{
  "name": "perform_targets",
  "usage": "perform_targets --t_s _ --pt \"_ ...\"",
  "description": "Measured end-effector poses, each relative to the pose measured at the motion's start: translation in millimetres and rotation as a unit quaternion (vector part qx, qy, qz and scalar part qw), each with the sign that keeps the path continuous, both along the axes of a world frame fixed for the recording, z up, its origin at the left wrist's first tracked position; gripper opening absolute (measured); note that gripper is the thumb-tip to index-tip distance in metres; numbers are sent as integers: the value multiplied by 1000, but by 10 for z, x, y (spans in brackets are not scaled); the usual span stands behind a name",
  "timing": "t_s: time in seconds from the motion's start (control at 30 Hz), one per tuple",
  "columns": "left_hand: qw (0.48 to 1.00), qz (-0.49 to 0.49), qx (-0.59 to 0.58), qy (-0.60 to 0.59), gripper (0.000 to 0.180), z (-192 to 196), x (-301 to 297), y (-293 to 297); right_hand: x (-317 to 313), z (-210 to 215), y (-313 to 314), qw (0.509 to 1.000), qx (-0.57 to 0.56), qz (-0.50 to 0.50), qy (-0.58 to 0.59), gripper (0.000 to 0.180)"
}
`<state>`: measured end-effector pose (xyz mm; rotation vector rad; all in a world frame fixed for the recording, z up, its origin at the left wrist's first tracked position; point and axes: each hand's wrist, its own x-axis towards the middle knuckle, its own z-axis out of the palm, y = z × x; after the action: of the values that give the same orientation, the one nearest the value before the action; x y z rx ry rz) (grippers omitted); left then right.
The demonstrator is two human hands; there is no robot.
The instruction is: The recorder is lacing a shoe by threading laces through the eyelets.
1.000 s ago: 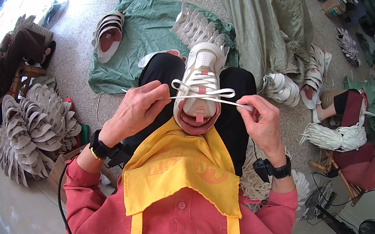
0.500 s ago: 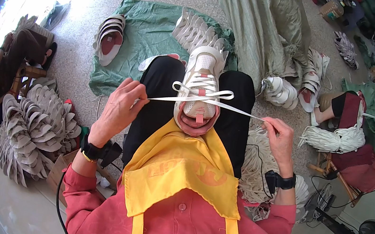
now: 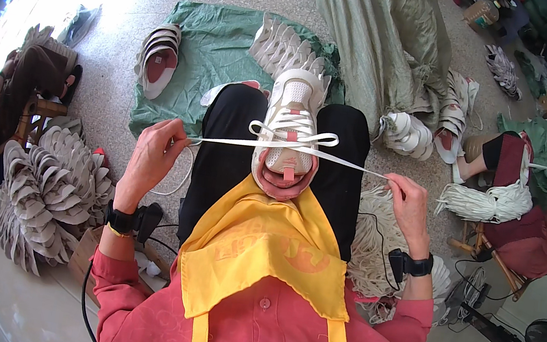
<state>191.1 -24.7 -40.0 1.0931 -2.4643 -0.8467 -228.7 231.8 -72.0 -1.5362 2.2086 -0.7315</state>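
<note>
Between my knees rests a beige and white sneaker (image 3: 295, 104) with a pink collar lining, its heel toward me. A white shoelace (image 3: 229, 141) forms two bow loops over its tongue, and its ends stretch out to both sides. My left hand (image 3: 155, 154) pinches the lace to the left of the shoe; a loose tail of lace hangs below it. At the right, my right hand (image 3: 410, 204) grips the opposite end, with fingers closed. Both lengths are pulled nearly straight. A yellow apron (image 3: 264, 240) covers my lap beneath the heel.
A green sheet (image 3: 199, 31) lies ahead with a row of shoe uppers (image 3: 289, 49) and stacked shoes (image 3: 158, 60). Piled grey shoe parts (image 3: 50, 195) stand at left. White lace bundles (image 3: 376, 238) lie beside my right knee. Two other people sit at the sides.
My left hand has moved outward and slightly down to the left, lengthening the taut lace on that side. A loose lace tail now shows below it. My right hand has barely moved.
</note>
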Motion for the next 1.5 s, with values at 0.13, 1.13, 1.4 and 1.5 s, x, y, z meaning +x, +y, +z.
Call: perform_targets --t_s 0.13,1.13,1.4,1.5 --pt "999 13 11 -37 17 40 26 -12 -7 -12 -8 1000 3 1 -12 14" --pt "838 -86 426 329 18 268 -905 -35 491 103 -720 823 4 -46 -566 28" --pt "954 16 266 136 9 143 -754 128 698 -37 -721 882 2 -14 -471 23" --pt "997 46 -39 49 8 81 -753 16 734 -60 -746 889 -12 -7 -458 21"
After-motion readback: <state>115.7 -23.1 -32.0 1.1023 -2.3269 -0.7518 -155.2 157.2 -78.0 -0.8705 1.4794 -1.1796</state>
